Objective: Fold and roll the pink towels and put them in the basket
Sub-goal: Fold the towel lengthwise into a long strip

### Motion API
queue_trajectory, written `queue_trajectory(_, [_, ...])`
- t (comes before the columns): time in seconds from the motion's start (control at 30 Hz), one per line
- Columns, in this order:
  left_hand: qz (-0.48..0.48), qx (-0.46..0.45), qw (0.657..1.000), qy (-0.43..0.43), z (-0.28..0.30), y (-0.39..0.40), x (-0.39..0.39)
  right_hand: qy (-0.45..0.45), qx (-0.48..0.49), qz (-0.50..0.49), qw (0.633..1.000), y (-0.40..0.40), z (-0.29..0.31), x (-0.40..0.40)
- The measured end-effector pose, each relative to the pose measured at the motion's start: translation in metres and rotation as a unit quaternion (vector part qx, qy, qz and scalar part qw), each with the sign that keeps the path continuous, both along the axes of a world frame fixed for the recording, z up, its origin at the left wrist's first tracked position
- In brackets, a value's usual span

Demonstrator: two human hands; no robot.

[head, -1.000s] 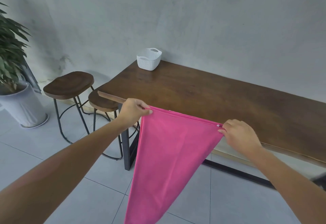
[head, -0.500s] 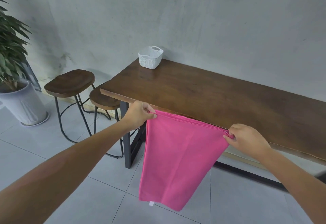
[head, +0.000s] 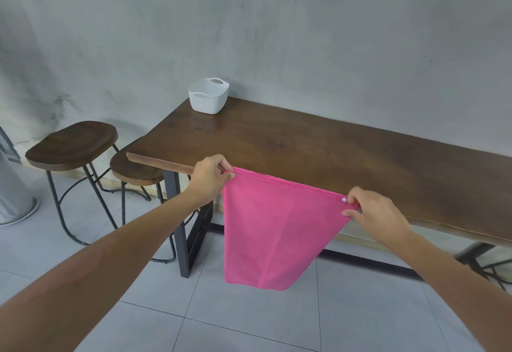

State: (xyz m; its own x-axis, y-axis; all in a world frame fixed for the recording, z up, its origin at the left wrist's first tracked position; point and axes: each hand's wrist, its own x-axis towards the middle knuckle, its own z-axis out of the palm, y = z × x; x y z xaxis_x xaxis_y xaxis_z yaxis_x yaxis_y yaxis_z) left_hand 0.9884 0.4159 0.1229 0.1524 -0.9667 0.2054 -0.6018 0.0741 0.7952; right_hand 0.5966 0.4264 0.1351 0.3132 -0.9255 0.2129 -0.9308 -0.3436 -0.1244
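towel (head: 273, 230): pink, smooth, doubled, hanging taut-topped | left hand (head: 211, 177), right hand (head: 372, 212): each pinching a top corner | basket (head: 209, 96): white, ribbed | table (head: 318, 146): dark wood

no words, numbers or signs are showing anywhere to read. the pink towel (head: 273, 230) is hanging with nothing written on it. the white basket (head: 208, 99) is sitting with no label either.

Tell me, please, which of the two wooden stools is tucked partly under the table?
The nearer stool, whose seat slips beneath the table corner. The far stool stands fully clear, to its left and nearer the wall.
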Motion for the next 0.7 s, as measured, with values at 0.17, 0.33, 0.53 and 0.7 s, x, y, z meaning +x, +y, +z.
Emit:
queue_trajectory(0.17, [-0.001,-0.028,1.0,0.01,0.001,-0.023,-0.017,-0.03,-0.003,-0.104,0.994,0.0,0.0,-0.003])
queue_trajectory(0.33, [-0.004,-0.011,0.999,0.037,-0.01,-0.048,-0.043,-0.255,-0.002,-0.183,0.949,-0.015,-0.011,-0.01])
queue_trajectory(0.53, [0.032,0.007,0.987,0.156,-0.021,-0.091,-0.087,-0.597,0.045,-0.248,0.761,-0.052,-0.02,-0.007])
queue_trajectory(0.7, [0.07,0.017,0.961,0.265,-0.021,-0.138,-0.134,-0.672,-0.03,-0.267,0.69,-0.1,-0.022,-0.023])
